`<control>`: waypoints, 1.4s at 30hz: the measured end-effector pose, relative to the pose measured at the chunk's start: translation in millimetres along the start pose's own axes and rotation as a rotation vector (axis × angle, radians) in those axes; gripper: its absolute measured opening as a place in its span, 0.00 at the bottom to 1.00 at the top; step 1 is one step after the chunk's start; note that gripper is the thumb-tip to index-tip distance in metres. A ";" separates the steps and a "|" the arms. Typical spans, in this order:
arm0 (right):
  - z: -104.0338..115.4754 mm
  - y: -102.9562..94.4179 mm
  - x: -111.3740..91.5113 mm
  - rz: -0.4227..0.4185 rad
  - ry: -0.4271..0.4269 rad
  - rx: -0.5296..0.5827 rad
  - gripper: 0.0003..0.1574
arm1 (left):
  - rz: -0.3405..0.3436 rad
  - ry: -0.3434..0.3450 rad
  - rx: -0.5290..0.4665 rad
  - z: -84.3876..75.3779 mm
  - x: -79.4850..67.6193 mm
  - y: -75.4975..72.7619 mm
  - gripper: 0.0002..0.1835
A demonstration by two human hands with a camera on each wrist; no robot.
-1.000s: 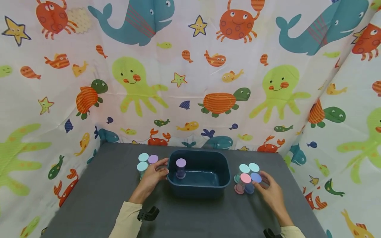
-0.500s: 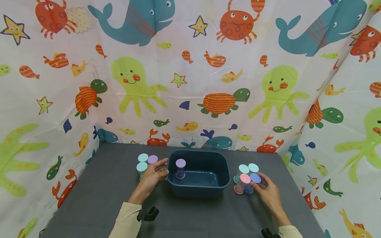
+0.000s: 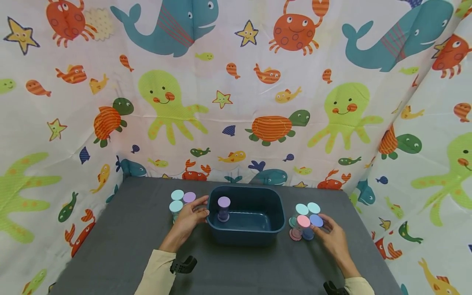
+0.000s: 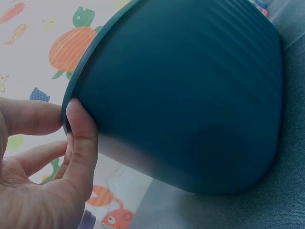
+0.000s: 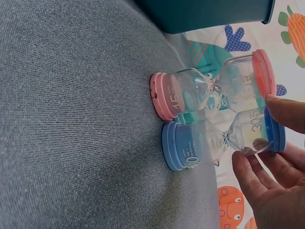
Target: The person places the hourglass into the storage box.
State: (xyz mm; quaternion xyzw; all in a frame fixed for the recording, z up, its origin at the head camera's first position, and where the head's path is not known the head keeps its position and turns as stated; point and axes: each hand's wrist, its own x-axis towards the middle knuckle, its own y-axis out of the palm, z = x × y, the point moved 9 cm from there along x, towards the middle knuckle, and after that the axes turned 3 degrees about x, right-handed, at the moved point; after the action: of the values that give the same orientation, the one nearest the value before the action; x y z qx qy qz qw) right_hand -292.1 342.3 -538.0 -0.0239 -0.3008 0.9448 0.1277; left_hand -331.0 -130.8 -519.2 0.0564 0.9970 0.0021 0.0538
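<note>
My left hand (image 3: 189,219) pinches the left rim of a dark blue plastic bin (image 3: 243,239), thumb and fingers on either side of the edge in the left wrist view. A purple-capped hourglass (image 3: 223,203) stands inside the bin at its left end. To the right, my right hand (image 3: 334,235) grips the upper end of a blue hourglass (image 5: 190,145), which stands upright on the table. Right beside it is a pink hourglass (image 5: 183,93), its sand in the lower bulb. Two mint-capped hourglasses (image 3: 302,209) stand just behind these.
Left of the bin, two mint-capped hourglasses (image 3: 177,195) and a purple-capped one (image 3: 189,197) stand close together, partly behind the left hand. A grey cloth covers the table (image 3: 228,270). A sea-animal curtain (image 3: 228,119) hangs behind and along both sides.
Apart from a slight shift of the head view, none of the hands, the bin or the hourglasses has visibly moved.
</note>
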 end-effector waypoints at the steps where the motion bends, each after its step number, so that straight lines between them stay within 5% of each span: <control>1: 0.2 -0.4 -0.5 -0.003 -0.004 -0.005 0.44 | 0.000 0.000 0.004 0.0 0.1 0.0 0.29; 42: 52.7 -65.0 -26.9 -0.139 0.000 0.052 0.41 | 0.002 -0.001 0.026 -1.1 0.2 0.0 0.29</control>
State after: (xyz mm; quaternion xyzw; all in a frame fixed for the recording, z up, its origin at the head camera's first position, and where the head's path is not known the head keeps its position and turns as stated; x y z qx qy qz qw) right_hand -257.8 356.9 -458.4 0.0002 -0.2770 0.9412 0.1934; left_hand -331.3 -130.8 -518.1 0.0580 0.9968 -0.0108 0.0537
